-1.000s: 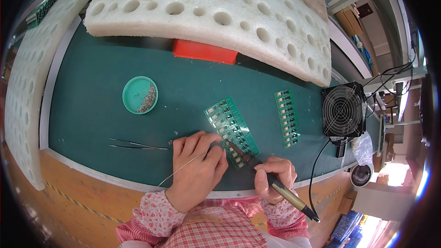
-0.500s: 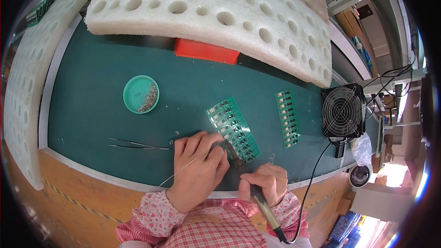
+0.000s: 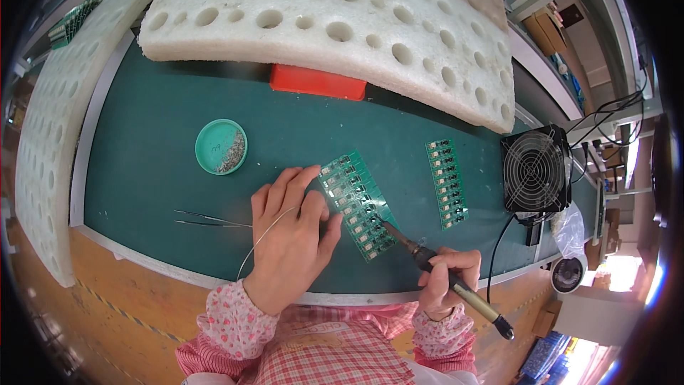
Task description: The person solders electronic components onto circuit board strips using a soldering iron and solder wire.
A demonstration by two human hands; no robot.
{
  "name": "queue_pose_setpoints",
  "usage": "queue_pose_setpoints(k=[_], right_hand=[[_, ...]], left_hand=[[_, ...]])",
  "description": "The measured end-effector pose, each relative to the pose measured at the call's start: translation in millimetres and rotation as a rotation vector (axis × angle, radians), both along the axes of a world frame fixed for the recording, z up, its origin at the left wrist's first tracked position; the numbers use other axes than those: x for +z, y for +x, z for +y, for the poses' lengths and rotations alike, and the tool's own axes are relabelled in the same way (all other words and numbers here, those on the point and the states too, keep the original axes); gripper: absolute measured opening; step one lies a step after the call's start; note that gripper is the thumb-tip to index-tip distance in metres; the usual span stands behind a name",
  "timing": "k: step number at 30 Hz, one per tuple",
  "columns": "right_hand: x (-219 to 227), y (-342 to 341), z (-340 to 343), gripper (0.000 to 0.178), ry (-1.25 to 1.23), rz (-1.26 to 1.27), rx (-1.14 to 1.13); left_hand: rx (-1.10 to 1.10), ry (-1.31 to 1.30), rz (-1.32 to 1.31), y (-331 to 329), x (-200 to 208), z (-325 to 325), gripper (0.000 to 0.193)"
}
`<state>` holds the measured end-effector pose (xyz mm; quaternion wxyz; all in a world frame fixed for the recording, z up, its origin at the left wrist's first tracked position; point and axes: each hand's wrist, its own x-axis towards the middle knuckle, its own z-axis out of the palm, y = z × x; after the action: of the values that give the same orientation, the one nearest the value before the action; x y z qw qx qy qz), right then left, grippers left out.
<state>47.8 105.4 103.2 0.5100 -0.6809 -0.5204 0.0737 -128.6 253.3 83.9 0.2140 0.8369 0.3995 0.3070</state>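
Observation:
My right hand (image 3: 447, 281) grips a soldering iron (image 3: 479, 304) by its handle. The iron slants up and left, its tip at the right side of a green circuit board panel (image 3: 354, 196) lined with rows of small parts. At that panel's left edge is my left hand (image 3: 285, 246), fingertips against the upper left corner and the thumb side lower down. A thin solder wire (image 3: 261, 240) curves over the back of this hand towards its curled fingers; the pinch itself is hidden. Tweezers (image 3: 206, 221) lie on the green mat left of my left hand.
A green round dish (image 3: 206, 147) holds small metal bits. A narrower circuit board (image 3: 447, 185) lies right, beside a black fan (image 3: 534, 171) with cables. White foam blocks (image 3: 320, 11) with holes stand across the back and down the left (image 3: 53, 128). A red bin (image 3: 317, 83) sits under the back foam.
The soldering iron and my right hand have moved right, the handle swinging outward. My left hand has shifted left and up, its fingers stretching to the panel's upper left corner.

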Motion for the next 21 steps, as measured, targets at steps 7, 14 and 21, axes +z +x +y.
queue_pose_setpoints(k=[7, 14, 21], right_hand=[[1, -1, 0, 0.021, 0.062, 0.079, -0.117], [-9, 15, -7, 0.015, 0.106, 0.009, 0.107], [4, 13, 14, 0.022, 0.071, -0.165, 0.334]], left_hand=[[-0.093, 0.018, 0.035, 10, -7, -16, 0.026], [-0.121, 0.026, -0.011, 10, -2, -35, 0.018], [-0.158, 0.000, -0.012, 12, -13, -38, 0.018]])
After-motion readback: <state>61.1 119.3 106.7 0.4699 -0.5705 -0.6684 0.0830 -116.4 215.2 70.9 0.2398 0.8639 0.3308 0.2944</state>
